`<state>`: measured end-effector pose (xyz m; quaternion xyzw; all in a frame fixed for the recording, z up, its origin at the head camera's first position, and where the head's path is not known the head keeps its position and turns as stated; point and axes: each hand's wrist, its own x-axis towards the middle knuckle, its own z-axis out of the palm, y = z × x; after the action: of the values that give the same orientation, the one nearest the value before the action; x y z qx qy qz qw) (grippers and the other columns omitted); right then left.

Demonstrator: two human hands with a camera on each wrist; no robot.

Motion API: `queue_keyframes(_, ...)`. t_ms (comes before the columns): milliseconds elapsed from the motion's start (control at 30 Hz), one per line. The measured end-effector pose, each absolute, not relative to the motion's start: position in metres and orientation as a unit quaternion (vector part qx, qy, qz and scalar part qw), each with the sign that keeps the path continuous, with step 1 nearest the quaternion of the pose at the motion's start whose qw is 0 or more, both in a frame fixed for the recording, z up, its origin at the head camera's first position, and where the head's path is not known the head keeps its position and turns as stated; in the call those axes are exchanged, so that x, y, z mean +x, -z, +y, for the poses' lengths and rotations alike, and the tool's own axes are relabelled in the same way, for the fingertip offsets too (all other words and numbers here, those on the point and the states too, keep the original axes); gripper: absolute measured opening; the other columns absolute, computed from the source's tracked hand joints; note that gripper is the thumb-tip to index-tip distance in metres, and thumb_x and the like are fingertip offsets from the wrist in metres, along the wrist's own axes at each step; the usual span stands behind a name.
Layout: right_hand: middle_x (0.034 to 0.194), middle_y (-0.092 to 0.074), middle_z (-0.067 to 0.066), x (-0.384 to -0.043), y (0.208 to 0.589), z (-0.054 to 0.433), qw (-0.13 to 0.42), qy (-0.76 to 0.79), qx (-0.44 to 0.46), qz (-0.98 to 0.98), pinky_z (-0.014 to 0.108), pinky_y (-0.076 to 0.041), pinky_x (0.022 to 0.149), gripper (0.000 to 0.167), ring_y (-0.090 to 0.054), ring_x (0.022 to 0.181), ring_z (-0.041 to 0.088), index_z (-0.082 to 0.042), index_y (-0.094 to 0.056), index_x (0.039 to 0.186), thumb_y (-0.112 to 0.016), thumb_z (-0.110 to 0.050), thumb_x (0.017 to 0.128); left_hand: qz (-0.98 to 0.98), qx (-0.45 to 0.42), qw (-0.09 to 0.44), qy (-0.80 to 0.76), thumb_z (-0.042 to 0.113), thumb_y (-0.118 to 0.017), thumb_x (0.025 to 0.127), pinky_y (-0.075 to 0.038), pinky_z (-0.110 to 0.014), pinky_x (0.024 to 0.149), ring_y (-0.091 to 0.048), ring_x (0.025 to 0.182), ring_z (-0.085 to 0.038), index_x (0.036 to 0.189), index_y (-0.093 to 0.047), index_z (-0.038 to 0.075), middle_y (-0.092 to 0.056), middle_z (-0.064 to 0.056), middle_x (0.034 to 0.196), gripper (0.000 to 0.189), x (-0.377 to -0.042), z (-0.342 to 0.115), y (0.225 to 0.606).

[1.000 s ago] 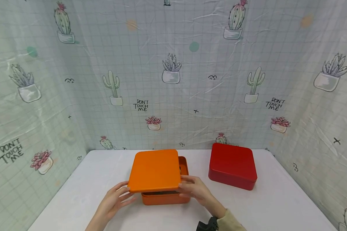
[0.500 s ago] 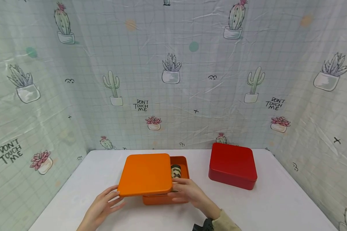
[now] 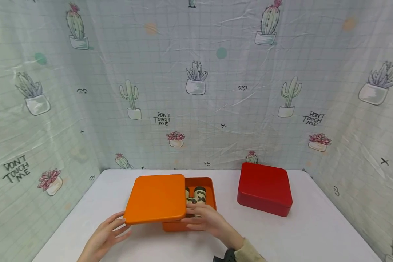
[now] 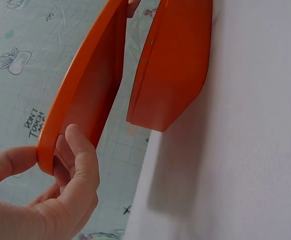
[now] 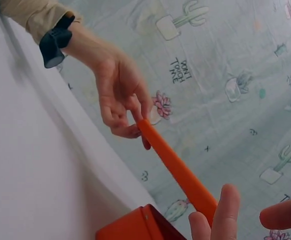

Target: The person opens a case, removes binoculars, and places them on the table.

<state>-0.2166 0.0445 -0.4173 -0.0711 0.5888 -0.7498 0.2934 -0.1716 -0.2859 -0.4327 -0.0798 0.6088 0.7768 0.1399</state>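
Camo-print item (image 3: 200,194) in orange box (image 3: 175,226) only part visible: lid + R fingers hide the rest; dark-rimmed barrel shapes show, full form unclear. Box's left side also hidden from head cam. Forearms cut off at pic bottom.

Orange lid (image 3: 155,198): bright, smooth, approx. square, rounded corners, shallow rim, hollow underside. Held clear of box, slightly tilted, overlapping its left part & sticking out left over desk (image 3: 281,236).

L hand (image 3: 101,236) pinches lid's near-left corner, thumb outside, fingers underneath, partly curled. R hand (image 3: 211,220) holds near-right corner, fingers part-bent; exact thumb contact hard to make out. Red box (image 3: 264,189) far right on desk, apart from orange one. Cactus-print backdrop (image 3: 222,105) behind.
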Motion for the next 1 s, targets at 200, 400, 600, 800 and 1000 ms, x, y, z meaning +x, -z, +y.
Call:
queue_keyframes(200, 0.134, -0.04, 0.025, -0.217, 0.418, 0.032, 0.315, 0.772, -0.068, 0.548, 0.038, -0.046, 0.092, 0.053, -0.057, 0.108, 0.031, 0.006, -0.033, 0.134, -0.047, -0.023, 0.091, 0.609, -0.079, 0.139, -0.777, 0.021, -0.05, 0.091, -0.046, -0.041, 0.092, -0.057, 0.096, -0.013, 0.108, -0.046, 0.026, -0.057, 0.012, 0.098, 0.018, -0.172, -0.298, 0.435)
queue_keyframes(400, 0.143, -0.019, 0.03, -0.215, 0.416, 0.016, 0.354, 0.812, -0.069, 0.458, 0.044, -0.035, 0.103, 0.062, -0.038, 0.124, 0.041, 0.006, -0.021, 0.138, -0.045, -0.028, 0.092, 0.585, -0.084, 0.143, -0.794, 0.02, -0.047, 0.092, -0.045, -0.041, 0.093, -0.056, 0.096, -0.012, 0.096, -0.052, 0.032, -0.058, 0.013, 0.096, 0.013, -0.173, -0.315, 0.436)
queue_keyframes(600, 0.146, -0.007, 0.028, -0.213, 0.416, 0.003, 0.377, 0.844, -0.049, 0.38, 0.047, -0.031, 0.104, 0.062, -0.029, 0.129, 0.043, -0.001, -0.019, 0.141, -0.044, -0.028, 0.091, 0.554, -0.065, 0.159, -0.814, 0.021, -0.041, 0.095, -0.044, -0.04, 0.094, -0.056, 0.096, -0.011, 0.093, -0.056, 0.033, -0.059, 0.011, 0.097, 0.019, -0.176, -0.331, 0.439)
queue_keyframes(800, 0.148, 0.002, 0.024, -0.214, 0.42, -0.007, 0.4, 0.857, -0.061, 0.319, 0.051, -0.027, 0.105, 0.065, -0.019, 0.133, 0.042, -0.009, -0.015, 0.143, -0.044, -0.03, 0.089, 0.495, -0.017, 0.191, -0.848, 0.019, -0.031, 0.098, -0.045, -0.037, 0.093, -0.056, 0.096, -0.011, 0.095, -0.059, 0.03, -0.059, 0.009, 0.099, 0.03, -0.179, -0.346, 0.441)
queue_keyframes(1000, 0.148, 0.012, 0.022, -0.216, 0.425, -0.02, 0.415, 0.864, -0.082, 0.274, 0.052, -0.022, 0.107, 0.065, -0.008, 0.136, 0.042, -0.014, -0.012, 0.144, -0.042, -0.033, 0.09, 0.453, 0.007, 0.207, -0.867, 0.023, -0.026, 0.099, -0.044, -0.037, 0.094, -0.056, 0.098, -0.012, 0.096, -0.06, 0.028, -0.06, 0.006, 0.103, 0.034, -0.183, -0.359, 0.444)
